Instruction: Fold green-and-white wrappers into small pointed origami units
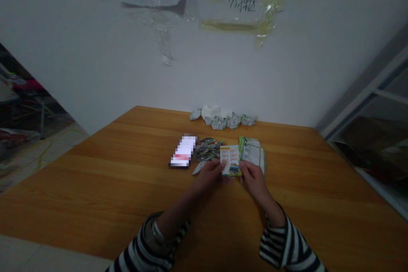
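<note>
My left hand and my right hand both pinch a folded printed leaflet with orange, white and green panels. Its pages spread upright above the tabletop, with my fingers covering its lower edge. Just left of my left hand, a heap of folded, crumpled leaflets lies on the wooden table, with one small folded piece close to my fingers. Both my sleeves are black-and-white striped.
A phone with a pixelated screen lies left of the heap. A row of folded paper pieces lines the table's far edge against the wall. Plastic-covered papers hang on the wall, and a metal-framed window or door stands right.
</note>
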A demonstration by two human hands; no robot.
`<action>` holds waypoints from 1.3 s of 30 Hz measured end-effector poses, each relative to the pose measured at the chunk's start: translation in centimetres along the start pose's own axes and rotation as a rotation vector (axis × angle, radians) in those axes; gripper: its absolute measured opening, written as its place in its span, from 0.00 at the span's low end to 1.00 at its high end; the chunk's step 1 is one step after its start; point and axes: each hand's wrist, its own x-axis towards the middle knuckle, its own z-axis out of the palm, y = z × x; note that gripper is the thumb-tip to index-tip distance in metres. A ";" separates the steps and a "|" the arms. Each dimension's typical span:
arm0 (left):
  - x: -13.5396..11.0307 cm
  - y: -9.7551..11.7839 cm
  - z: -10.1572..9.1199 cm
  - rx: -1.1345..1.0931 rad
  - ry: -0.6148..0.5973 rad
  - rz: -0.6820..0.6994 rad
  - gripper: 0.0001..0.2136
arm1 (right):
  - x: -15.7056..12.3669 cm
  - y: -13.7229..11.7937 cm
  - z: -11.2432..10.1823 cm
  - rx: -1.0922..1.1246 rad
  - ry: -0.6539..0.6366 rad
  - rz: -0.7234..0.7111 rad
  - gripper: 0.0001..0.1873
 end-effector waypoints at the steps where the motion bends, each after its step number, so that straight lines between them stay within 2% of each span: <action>1: 0.0 -0.1 0.0 0.013 -0.030 -0.006 0.23 | 0.0 0.0 0.0 -0.012 0.007 -0.005 0.24; 3: 0.0 -0.2 -0.1 0.066 -0.036 0.015 0.23 | -0.1 0.1 0.1 -0.033 0.005 -0.001 0.24; 8: 0.0 0.0 -0.5 0.228 0.087 0.123 0.20 | -0.1 0.4 0.3 0.020 -0.056 0.043 0.24; 13: -0.1 -0.1 -0.4 0.249 0.010 0.115 0.19 | 0.1 0.3 0.4 0.062 -0.052 0.073 0.22; 16: -0.2 -0.3 -0.3 0.229 -0.063 0.078 0.19 | 0.1 0.3 0.4 0.090 0.007 0.080 0.23; 20: -0.1 -0.4 -0.5 0.214 -0.056 0.039 0.20 | 0.1 0.4 0.4 0.110 0.039 0.096 0.22; 23: 0.2 -0.3 -0.9 0.147 -0.022 0.021 0.21 | 0.0 -0.1 0.0 0.065 0.125 0.002 0.17; 25: 0.2 0.0 -1.0 0.086 -0.032 -0.001 0.21 | 0.0 -0.5 -0.3 0.011 0.164 -0.086 0.21; 27: 0.1 0.2 -1.0 0.032 -0.074 -0.037 0.21 | 0.0 -0.8 -0.6 -0.049 0.141 -0.171 0.24; 31: -0.3 0.4 -0.5 -0.038 -0.159 -0.103 0.20 | 0.1 -0.8 -1.2 -0.135 0.106 -0.320 0.19; 33: -0.4 0.6 -0.2 -0.047 -0.128 -0.062 0.21 | 0.1 -0.6 -1.3 -0.124 0.137 -0.334 0.16; 37: -0.6 1.1 0.3 -0.049 0.020 0.148 0.26 | 0.0 -0.3 -1.2 -0.050 0.209 -0.269 0.13; 39: -0.7 1.4 0.3 -0.045 0.010 0.238 0.29 | 0.0 -0.3 -1.1 -0.023 0.221 -0.241 0.13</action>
